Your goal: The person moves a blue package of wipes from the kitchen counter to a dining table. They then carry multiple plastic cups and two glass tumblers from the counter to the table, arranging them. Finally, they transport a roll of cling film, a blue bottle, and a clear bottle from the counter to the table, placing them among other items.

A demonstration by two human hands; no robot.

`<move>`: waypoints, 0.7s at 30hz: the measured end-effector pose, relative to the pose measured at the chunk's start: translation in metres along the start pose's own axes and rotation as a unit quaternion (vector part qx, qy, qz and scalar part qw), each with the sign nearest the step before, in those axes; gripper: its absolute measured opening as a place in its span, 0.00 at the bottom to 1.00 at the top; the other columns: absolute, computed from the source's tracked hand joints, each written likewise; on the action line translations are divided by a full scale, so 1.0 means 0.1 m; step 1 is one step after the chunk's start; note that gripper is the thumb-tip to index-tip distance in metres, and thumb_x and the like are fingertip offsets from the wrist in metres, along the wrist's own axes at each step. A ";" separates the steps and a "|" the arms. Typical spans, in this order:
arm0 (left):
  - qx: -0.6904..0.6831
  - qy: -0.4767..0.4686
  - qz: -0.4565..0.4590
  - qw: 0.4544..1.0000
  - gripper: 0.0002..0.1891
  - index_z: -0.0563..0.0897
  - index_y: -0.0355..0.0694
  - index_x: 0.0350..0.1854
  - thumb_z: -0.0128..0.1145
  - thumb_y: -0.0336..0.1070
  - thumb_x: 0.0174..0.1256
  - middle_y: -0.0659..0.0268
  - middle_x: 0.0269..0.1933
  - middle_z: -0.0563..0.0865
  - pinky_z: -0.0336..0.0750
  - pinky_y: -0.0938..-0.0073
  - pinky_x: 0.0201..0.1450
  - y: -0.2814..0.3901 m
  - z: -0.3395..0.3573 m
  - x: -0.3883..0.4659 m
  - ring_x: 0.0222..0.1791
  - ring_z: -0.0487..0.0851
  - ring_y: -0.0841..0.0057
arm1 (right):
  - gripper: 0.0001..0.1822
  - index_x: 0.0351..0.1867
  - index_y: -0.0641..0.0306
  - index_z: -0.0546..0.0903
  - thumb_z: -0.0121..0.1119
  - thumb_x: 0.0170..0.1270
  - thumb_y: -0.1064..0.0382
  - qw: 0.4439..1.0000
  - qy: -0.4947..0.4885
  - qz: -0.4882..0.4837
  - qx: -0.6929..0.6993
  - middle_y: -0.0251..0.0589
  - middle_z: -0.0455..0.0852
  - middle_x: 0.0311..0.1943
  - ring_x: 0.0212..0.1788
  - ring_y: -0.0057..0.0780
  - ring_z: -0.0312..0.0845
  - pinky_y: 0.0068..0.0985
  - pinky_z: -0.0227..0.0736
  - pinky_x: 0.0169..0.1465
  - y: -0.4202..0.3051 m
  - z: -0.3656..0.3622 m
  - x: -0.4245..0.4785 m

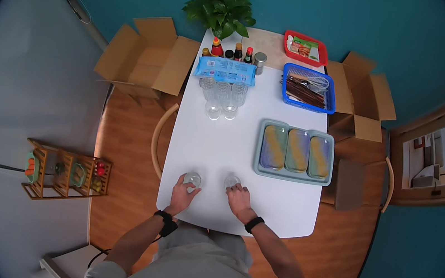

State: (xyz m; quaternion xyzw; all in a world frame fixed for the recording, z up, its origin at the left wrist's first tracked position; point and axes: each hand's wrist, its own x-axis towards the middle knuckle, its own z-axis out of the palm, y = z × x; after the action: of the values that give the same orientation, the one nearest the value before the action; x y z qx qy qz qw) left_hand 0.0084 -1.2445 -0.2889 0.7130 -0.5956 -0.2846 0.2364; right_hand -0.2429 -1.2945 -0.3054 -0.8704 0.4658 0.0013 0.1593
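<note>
Near the front edge of a white table [209, 145], my left hand [182, 195] has its thumb and fingers around a clear cup [193, 178]. A second clear cup [232, 180] stands to the right, and the fingers of my right hand [238, 199] close on its near side. Farther back, several more clear cups [223, 92] stand together in rows, some of them stacked. Behind these lies a blue soft packet [225, 70] that bears writing. Sauce bottles [238, 52] and a lidded metal can [260, 61] are lined up beyond the packet.
A grey-green tray [257, 171] holds three patterned dishes [297, 151] at the right. Behind it are a blue basket [309, 107] of utensils and a red basket [303, 60] with packets. Open cardboard boxes [148, 61] flank the table; a leafy plant [222, 12] is at the back.
</note>
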 end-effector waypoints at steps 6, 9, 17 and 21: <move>-0.026 0.031 -0.032 0.999 0.11 0.88 0.33 0.32 0.76 0.34 0.54 0.44 0.66 0.77 0.80 0.57 0.58 -0.13 0.08 0.77 0.55 0.83 0.46 | 0.06 0.37 0.58 0.84 0.60 0.59 0.66 0.997 0.021 0.007 -0.080 0.36 0.88 0.35 0.48 0.33 0.82 0.34 0.78 0.47 0.33 -0.09 0.60; -0.032 0.059 -0.012 0.998 0.11 0.88 0.33 0.31 0.76 0.34 0.55 0.44 0.67 0.77 0.78 0.57 0.60 -0.16 0.06 1.13 0.57 0.82 0.46 | 0.06 0.36 0.58 0.84 0.60 0.59 0.66 0.993 0.007 0.033 -0.110 0.35 0.88 0.35 0.48 0.33 0.82 0.34 0.78 0.47 0.46 -0.17 0.92; -0.057 0.087 -0.003 0.995 0.10 0.87 0.32 0.33 0.75 0.32 0.57 0.48 0.63 0.80 0.78 0.60 0.62 -0.27 -0.01 2.12 0.59 0.82 0.49 | 0.05 0.36 0.62 0.84 0.63 0.65 0.64 0.985 0.082 0.149 0.014 0.43 0.89 0.36 0.48 0.40 0.83 0.38 0.81 0.48 0.79 -0.31 1.56; -0.032 0.078 0.014 0.996 0.11 0.88 0.32 0.37 0.74 0.35 0.59 0.50 0.68 0.76 0.78 0.60 0.63 -0.30 -0.06 2.66 0.59 0.81 0.48 | 0.06 0.37 0.65 0.84 0.62 0.66 0.65 0.978 0.094 0.180 0.042 0.47 0.89 0.38 0.49 0.46 0.83 0.40 0.81 0.50 0.94 -0.43 1.90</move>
State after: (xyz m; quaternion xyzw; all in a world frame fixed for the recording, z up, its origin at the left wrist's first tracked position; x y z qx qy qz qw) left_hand 0.0677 -1.5008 -0.3375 0.7164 -0.5760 -0.2442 0.3089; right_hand -0.2183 -1.5090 -0.3189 -0.7612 0.6273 -0.0715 0.1482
